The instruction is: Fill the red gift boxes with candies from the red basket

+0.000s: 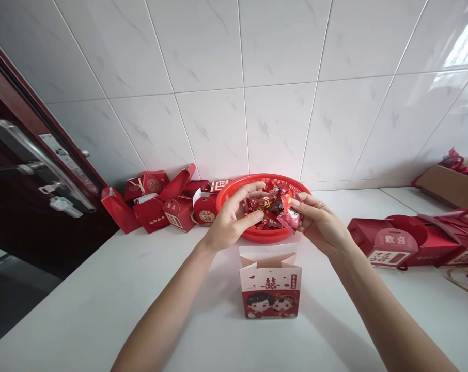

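Note:
Over the red plastic basket (234, 184) both hands are gripping wrapped candies. My left hand (234, 214) is closed, thumb against fingers, around a dark red wrapped candy (255, 204). Pinched in my right hand (317, 219) are red and pink wrapped candies (290, 214); how many I cannot tell. More candies (270, 223) lie in the basket below, partly hidden by the hands. Nearer to me, an upright white and red candy box (270, 289) with two cartoon figures stands with its top flaps up and apart.
Several red gift boxes (182, 213) crowd the wall at left. More red boxes (392, 243) line the right side of the white table (203, 330). A cardboard box (449, 186) with red packets stands at the far right. A door with a handle (40, 160) is on the left.

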A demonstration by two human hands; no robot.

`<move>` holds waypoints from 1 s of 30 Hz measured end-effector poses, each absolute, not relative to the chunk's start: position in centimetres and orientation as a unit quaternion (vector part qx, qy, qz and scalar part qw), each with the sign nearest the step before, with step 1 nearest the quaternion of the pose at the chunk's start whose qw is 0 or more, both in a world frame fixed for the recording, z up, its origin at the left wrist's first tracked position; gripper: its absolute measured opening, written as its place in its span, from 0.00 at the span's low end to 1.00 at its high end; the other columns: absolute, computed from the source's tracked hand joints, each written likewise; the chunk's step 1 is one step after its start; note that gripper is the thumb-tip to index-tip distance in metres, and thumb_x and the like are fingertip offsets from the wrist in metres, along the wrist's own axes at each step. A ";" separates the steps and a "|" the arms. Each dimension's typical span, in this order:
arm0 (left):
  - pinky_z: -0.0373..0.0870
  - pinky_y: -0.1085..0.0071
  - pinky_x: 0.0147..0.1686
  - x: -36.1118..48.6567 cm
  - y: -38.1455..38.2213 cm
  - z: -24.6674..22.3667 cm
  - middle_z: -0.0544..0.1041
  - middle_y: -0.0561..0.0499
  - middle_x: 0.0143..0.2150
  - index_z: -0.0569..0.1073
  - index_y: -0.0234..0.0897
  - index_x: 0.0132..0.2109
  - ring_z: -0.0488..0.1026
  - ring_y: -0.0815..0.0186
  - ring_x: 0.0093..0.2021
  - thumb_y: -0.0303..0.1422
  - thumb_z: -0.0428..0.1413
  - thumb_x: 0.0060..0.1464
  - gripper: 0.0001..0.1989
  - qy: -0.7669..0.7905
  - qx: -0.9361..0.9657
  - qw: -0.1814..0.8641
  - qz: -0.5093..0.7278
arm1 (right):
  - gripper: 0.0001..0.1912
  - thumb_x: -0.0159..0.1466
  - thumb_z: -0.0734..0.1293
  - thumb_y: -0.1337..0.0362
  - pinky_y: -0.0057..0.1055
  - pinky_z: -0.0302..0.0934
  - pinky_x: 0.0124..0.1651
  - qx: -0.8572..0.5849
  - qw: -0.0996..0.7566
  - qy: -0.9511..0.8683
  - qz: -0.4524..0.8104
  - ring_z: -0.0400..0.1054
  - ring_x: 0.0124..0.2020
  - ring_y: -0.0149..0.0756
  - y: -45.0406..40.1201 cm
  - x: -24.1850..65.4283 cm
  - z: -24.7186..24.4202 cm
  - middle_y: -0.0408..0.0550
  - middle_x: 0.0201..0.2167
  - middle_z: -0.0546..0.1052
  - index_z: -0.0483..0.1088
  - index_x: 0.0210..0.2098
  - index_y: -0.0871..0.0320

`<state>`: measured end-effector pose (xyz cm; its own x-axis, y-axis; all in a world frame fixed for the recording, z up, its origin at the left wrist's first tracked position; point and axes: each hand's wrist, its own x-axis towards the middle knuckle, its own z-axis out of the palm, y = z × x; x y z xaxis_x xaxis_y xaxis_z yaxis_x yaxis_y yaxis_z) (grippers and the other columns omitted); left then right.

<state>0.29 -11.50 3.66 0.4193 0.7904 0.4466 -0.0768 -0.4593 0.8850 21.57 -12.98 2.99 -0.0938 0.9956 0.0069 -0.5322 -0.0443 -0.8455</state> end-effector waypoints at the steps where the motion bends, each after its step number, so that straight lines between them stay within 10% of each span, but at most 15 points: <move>1: 0.77 0.59 0.55 0.2 -11.6 3.8 0.77 0.43 0.60 0.72 0.44 0.63 0.73 0.51 0.62 0.32 0.63 0.59 0.26 0.247 0.714 0.455 0.472 | 0.20 0.41 0.86 0.61 0.24 0.60 0.23 -0.324 0.591 -0.363 0.643 0.64 0.19 0.24 -13.0 21.6 3.1 0.37 0.22 0.76 0.75 0.27 0.55; 13: 0.68 0.57 0.65 -3.7 -18.1 6.2 0.72 0.46 0.64 0.84 0.45 0.45 0.68 0.53 0.67 0.35 0.60 0.63 0.07 0.328 0.831 0.259 0.366 | 0.17 0.43 0.85 0.59 0.24 0.67 0.27 -0.291 0.613 -0.458 0.574 0.71 0.25 0.28 -14.9 25.9 6.3 0.38 0.27 0.79 0.76 0.27 0.52; 24: 0.76 0.63 0.50 -1.4 -19.4 4.1 0.82 0.47 0.49 0.84 0.41 0.43 0.78 0.57 0.53 0.40 0.51 0.69 0.17 0.438 0.788 0.301 0.311 | 0.12 0.53 0.81 0.58 0.23 0.58 0.21 -0.270 0.504 -0.617 0.542 0.62 0.20 0.25 -17.0 25.1 7.6 0.40 0.20 0.74 0.78 0.25 0.56; 30: 0.76 0.62 0.45 -1.0 -19.2 3.6 0.85 0.48 0.41 0.82 0.40 0.31 0.80 0.56 0.44 0.39 0.62 0.58 0.11 0.491 0.744 0.324 0.317 | 0.13 0.54 0.81 0.57 0.24 0.56 0.21 -0.299 0.478 -0.646 0.514 0.61 0.21 0.25 -17.3 25.3 7.8 0.41 0.21 0.72 0.78 0.25 0.58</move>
<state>-1.01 -19.19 3.58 0.3179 0.9357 0.1529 0.5251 -0.3081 0.7933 25.25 -17.31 7.78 -0.3639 0.8784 0.3097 -0.1046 0.2919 -0.9507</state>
